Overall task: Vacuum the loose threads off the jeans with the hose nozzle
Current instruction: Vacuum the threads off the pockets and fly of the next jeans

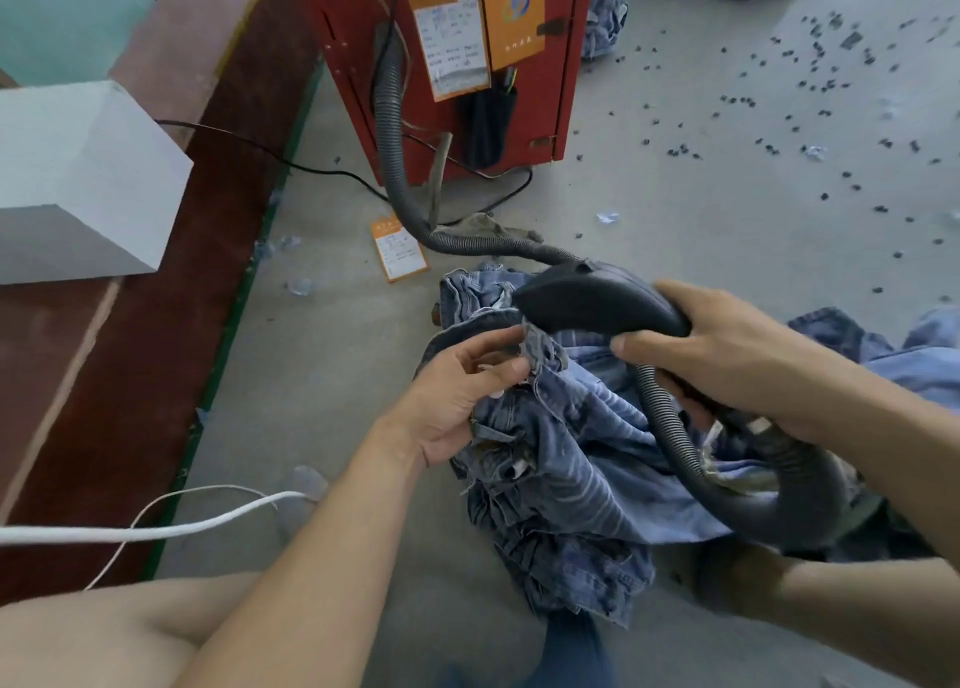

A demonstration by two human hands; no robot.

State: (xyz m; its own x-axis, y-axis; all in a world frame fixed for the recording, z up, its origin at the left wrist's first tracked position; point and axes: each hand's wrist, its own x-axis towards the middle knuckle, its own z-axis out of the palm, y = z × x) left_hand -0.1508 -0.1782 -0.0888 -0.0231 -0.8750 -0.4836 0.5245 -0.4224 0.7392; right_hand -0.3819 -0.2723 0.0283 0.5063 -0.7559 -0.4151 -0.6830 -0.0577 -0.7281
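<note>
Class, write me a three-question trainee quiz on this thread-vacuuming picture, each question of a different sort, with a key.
1. True or false: the right hand grips the black hose nozzle.
2. What does the left hand pinch? A) jeans fabric B) white cord C) orange card
3. Fill in: the ribbed hose runs back to the ___ cabinet.

Key: 1 true; 2 A; 3 red.

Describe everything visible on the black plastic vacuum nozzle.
The black plastic vacuum nozzle is a smooth, matte, curved head, its tip pointing left at a fold of the blue denim jeans. The right hand grips its rear end; the left hand pinches the fold at its tip. A grey ribbed hose runs to the red metal cabinet.
</note>
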